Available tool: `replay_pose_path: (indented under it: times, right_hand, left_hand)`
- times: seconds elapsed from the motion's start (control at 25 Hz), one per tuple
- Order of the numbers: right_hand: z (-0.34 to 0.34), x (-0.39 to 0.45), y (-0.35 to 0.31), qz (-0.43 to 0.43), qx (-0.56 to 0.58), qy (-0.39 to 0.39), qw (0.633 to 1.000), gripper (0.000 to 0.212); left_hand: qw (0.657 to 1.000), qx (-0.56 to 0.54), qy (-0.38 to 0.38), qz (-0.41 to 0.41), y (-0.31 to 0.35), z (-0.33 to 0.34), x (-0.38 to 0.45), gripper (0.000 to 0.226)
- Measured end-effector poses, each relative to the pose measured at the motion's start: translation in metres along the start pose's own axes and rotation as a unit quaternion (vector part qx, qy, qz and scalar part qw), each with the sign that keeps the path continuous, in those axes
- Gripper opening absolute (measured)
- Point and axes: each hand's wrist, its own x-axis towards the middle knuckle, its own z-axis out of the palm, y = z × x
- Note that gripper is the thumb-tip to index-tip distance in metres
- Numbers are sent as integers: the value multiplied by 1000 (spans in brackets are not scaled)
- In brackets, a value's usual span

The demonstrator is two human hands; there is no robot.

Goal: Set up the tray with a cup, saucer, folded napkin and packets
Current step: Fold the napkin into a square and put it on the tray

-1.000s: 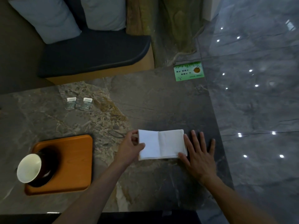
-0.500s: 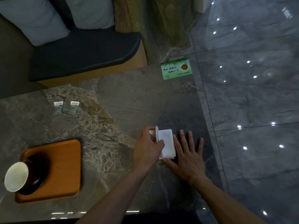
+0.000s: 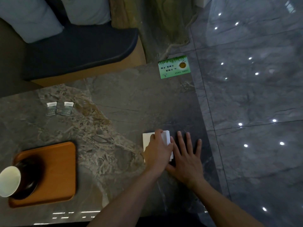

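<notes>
A white folded napkin point(image 3: 147, 139) lies on the marble table near its right edge. My left hand point(image 3: 158, 151) lies on top of it, fingers curled over its stacked right edge, and covers most of it. Just to the right, my right hand point(image 3: 186, 157) rests flat on the table with fingers spread, its thumb side against the napkin. At the lower left, an orange wooden tray point(image 3: 60, 169) carries a dark saucer point(image 3: 32, 182) with a white-lined paper cup point(image 3: 9, 181) on it. Two small packets point(image 3: 51, 108) point(image 3: 67, 108) lie side by side on the table behind the tray.
A green printed card point(image 3: 174, 67) sits at the table's far right corner. The table's right edge point(image 3: 202, 122) drops to a glossy grey tiled floor point(image 3: 254, 95). A dark cushioned bench point(image 3: 78, 46) with grey pillows stands behind the table.
My left hand has folded the napkin's left half over to the right, making it narrower and thicker, and now rests on it. My right hand has stayed flat beside it.
</notes>
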Motion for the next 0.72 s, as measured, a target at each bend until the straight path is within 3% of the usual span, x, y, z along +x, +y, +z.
replay_pose_path:
  times: [0.32,0.44,0.52,0.6,0.72]
  right_hand:
    - [-6,-3,-1,13,-1,-11,1000,106]
    - [-12,-8,0,25,28,24,999,100]
    - [-24,-7,-2,47,108,62,991,81]
    - [-38,-2,-15,51,151,111,981,67]
    - [-46,4,-49,-71,55,131,987,63]
  left_hand:
    - [997,-39,-63,18,-11,4,5,50]
    - [991,-106,-82,27,-22,-6,7,45]
    - [990,-120,-36,69,-38,-18,4,33]
    - [987,-47,62,139,-60,-28,1,27]
    - [968,55,88,227,-84,-28,2,36]
